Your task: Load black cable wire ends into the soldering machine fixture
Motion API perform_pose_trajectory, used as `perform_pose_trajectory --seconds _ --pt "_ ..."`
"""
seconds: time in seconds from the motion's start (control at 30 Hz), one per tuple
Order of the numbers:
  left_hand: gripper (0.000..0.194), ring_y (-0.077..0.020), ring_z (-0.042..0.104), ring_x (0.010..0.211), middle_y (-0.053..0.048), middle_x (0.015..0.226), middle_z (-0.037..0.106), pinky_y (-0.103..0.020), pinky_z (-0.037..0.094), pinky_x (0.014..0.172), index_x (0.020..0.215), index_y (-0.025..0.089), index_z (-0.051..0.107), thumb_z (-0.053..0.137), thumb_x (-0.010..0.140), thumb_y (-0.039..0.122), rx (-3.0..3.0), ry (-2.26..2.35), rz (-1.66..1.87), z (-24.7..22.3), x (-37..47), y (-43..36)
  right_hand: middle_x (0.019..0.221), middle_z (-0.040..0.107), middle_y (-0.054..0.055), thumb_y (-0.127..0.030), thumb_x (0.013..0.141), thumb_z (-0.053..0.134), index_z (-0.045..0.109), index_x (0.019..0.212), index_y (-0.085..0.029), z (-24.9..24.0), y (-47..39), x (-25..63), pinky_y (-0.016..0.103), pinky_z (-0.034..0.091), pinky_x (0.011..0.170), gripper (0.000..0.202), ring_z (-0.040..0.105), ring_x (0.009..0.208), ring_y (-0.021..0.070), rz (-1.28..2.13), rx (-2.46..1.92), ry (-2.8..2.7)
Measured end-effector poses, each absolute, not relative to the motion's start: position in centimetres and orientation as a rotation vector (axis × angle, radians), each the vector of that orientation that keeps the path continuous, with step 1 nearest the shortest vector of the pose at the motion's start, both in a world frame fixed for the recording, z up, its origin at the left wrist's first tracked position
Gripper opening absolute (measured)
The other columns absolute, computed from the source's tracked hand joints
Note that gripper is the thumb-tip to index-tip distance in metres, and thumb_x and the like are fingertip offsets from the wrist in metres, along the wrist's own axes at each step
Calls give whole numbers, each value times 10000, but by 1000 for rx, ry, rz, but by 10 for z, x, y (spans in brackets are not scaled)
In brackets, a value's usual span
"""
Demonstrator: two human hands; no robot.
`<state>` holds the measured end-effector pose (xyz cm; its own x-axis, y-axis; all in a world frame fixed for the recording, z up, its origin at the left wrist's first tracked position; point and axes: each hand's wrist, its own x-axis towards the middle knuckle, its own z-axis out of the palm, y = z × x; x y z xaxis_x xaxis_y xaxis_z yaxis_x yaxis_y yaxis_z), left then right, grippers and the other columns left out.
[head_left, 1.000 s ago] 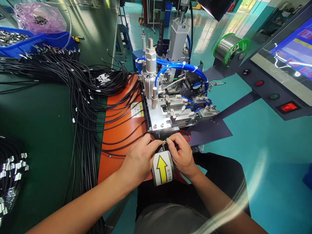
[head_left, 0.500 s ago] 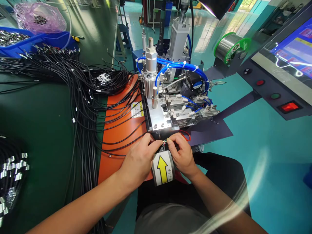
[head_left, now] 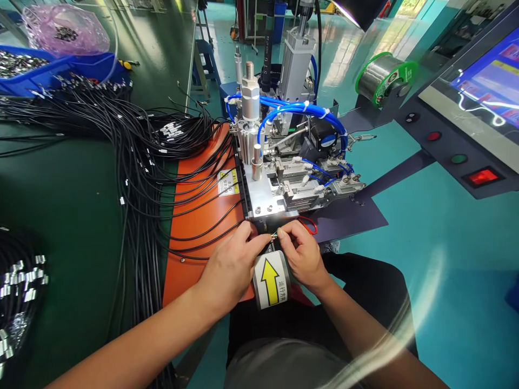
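Note:
My left hand (head_left: 232,260) is closed in a pinch on the end of a black cable, mostly hidden by the fingers. Small thin wires (head_left: 274,236) show at the tip of this cable, between my two hands. From the other side my right hand (head_left: 303,255) pinches these wires between thumb and forefinger. Both hands are at the front edge of a metal machine (head_left: 265,197) with air cylinders and blue tubes. Just below the fingertips is a round part with a yellow arrow label (head_left: 270,281).
Several black cables (head_left: 203,216) run over an orange plate (head_left: 194,281) to a large bundle on the green table (head_left: 81,216). Blue bins (head_left: 24,78) hold small metal parts. A solder wire spool (head_left: 377,78) and a control panel with screen (head_left: 466,146) stand on the right.
Almost nothing differs. Both hands keep their place at the wire ends, with at most a slight shift of the fingers.

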<state>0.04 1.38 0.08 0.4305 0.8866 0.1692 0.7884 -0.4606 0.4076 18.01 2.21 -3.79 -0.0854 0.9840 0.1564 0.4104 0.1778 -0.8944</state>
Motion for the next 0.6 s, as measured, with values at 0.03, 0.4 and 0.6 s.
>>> perform_pose_trajectory --seconds 0.03,0.4,0.6 --pt "295 -170 596 801 -47 958 540 -260 485 652 1123 256 643 473 913 137 2427 1454 528 1 0 14 805 544 10 -260 966 477 555 819 -215 -38 22 180 284 429 696 172 534 749 157 878 -1353 -1635" --pt "276 -163 581 786 -28 955 553 -248 428 599 1121 268 632 495 917 143 2481 1484 468 -1 -1 14 812 556 15 -280 962 478 570 831 -207 -42 22 178 282 431 712 177 538 761 160 858 -1374 -1627" --pt "260 -149 558 741 -11 902 529 -242 398 570 1094 276 640 483 928 151 2488 1502 477 -3 -1 12 695 581 6 -437 952 495 670 855 -180 -39 14 184 262 404 597 326 515 641 147 1154 -1523 -1379"
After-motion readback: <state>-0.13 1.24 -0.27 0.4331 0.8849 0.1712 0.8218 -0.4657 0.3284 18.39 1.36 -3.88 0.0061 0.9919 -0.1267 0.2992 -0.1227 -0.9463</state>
